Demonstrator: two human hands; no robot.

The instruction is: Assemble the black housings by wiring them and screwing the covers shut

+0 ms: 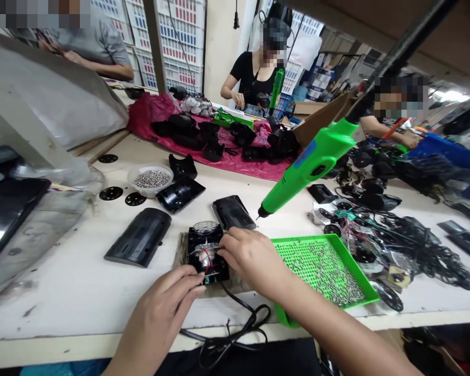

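On the bench, the right hand clasps the open black housing at its right wall; whether the left hand grips its near edge, one cannot tell. It seems light and stiff; better to hold the walls, sparing the fragile red wires.

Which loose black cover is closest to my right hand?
The black cover just beyond your right hand, left of the green screwdriver. The other loose covers lie farther from that hand.
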